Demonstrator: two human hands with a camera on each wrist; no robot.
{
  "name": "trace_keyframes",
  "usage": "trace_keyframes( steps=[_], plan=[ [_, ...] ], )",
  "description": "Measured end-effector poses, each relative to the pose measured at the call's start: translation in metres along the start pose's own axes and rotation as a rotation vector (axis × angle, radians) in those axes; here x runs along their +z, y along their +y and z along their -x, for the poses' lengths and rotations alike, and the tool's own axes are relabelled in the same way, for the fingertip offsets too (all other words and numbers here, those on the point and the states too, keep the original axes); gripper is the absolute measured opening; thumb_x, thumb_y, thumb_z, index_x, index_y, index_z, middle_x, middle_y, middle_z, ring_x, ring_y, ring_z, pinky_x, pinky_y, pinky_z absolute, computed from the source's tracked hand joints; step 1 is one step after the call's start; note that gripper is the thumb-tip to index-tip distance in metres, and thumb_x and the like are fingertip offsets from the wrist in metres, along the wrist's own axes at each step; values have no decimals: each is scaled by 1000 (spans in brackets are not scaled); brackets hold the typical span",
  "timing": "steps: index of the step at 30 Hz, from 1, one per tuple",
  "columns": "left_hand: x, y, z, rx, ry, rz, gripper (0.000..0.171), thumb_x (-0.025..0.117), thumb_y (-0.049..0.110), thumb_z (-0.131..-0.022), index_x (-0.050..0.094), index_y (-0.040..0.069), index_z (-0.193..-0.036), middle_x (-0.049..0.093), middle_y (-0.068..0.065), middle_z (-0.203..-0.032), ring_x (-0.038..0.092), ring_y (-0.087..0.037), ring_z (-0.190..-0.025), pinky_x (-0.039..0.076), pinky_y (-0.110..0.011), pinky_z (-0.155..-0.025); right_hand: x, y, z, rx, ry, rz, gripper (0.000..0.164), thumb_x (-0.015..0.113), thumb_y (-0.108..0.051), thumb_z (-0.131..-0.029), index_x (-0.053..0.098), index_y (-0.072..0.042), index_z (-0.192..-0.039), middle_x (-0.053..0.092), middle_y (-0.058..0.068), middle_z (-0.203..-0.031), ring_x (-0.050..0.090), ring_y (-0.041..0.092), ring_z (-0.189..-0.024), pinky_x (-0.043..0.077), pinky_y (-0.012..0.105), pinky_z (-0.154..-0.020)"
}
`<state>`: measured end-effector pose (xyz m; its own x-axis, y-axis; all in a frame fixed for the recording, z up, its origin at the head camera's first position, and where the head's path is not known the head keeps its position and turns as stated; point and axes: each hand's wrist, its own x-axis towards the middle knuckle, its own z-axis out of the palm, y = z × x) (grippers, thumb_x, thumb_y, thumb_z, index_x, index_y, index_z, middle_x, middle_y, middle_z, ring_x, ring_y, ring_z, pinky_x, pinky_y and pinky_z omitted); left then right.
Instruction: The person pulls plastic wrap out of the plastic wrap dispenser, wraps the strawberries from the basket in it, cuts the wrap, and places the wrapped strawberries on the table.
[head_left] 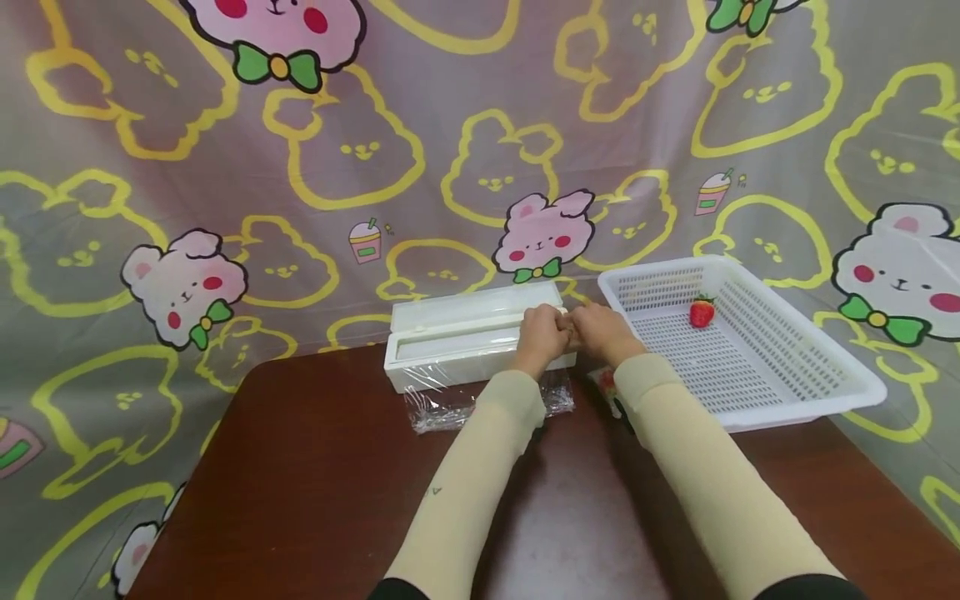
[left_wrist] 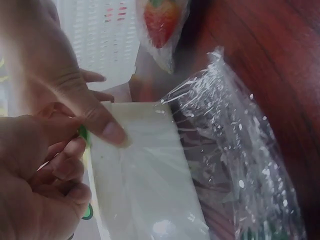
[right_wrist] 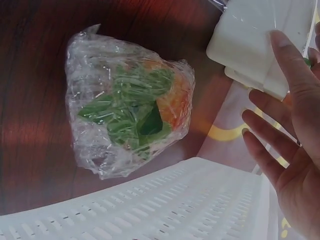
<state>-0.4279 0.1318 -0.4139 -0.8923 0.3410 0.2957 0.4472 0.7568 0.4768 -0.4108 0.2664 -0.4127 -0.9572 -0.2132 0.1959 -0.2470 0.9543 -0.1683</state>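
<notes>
A long white plastic-wrap dispenser (head_left: pixel 468 358) stands with its lid up, and clear film (head_left: pixel 442 408) hangs down its front. At its right end both hands meet. My left hand (head_left: pixel 542 337) has curled fingers at the top edge, around a small green piece (left_wrist: pixel 83 133) whose kind I cannot tell. My right hand (head_left: pixel 603 332) grips the end of the dispenser, its thumb (left_wrist: pixel 112 131) on the front face, the other fingers (right_wrist: pixel 265 155) loosely spread beyond it. A strawberry in clear wrap (right_wrist: pixel 135 110) lies on the table below the right hand.
A white perforated basket (head_left: pixel 810 354) stands at the right, with one unwrapped strawberry (head_left: pixel 702 312) in it. The brown table (head_left: pixel 315 492) ends at a patterned curtain (head_left: pixel 450 125) behind the dispenser.
</notes>
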Motion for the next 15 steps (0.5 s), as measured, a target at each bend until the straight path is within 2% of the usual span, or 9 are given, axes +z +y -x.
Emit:
trace_keyframes(
  steps=[4, 7, 9, 12, 15],
  plan=[
    [-15, -15, 11, -75, -15, -14, 16, 78, 12, -86, 76, 11, -70, 71, -1, -77, 63, -19, -75, 52, -26, -68, 6, -9, -4, -21, -29, -9, 24, 80, -27, -87, 66, -8, -81, 67, 14, -83, 64, 33, -78, 54, 52, -71],
    [-37, -36, 21, -123, -25, -36, 14, 79, 13, -87, 78, 9, -74, 73, -2, -82, 65, -20, -80, 54, -28, -74, 9, -9, -6, -44, -47, -29, 38, 86, -40, -82, 64, -9, -80, 63, 9, -78, 58, 28, -73, 52, 48, -68],
    [-57, -57, 30, -136, -36, -44, 13, 79, 13, -88, 78, 7, -76, 74, -4, -83, 64, -22, -82, 54, -30, -77, 7, -5, -5, -42, -64, -44, 44, 87, -45, -79, 62, -9, -80, 61, 7, -76, 54, 26, -72, 50, 45, -69],
    [-93, -94, 47, -172, -36, -50, 12, 77, 11, -89, 77, 5, -79, 73, -8, -84, 64, -24, -81, 55, -34, -75, 1, 2, -1, -25, -70, -66, 44, 87, -44, -79, 61, -9, -79, 57, 6, -74, 52, 25, -72, 48, 44, -69],
    [-128, -134, 68, -234, 19, -107, 9, 76, 9, -89, 77, 3, -82, 73, -11, -86, 66, -27, -82, 56, -38, -76, -5, 8, 1, -24, -79, -71, 45, 86, -42, -81, 57, -9, -76, 52, 6, -70, 51, 25, -71, 46, 42, -67]
  ],
)
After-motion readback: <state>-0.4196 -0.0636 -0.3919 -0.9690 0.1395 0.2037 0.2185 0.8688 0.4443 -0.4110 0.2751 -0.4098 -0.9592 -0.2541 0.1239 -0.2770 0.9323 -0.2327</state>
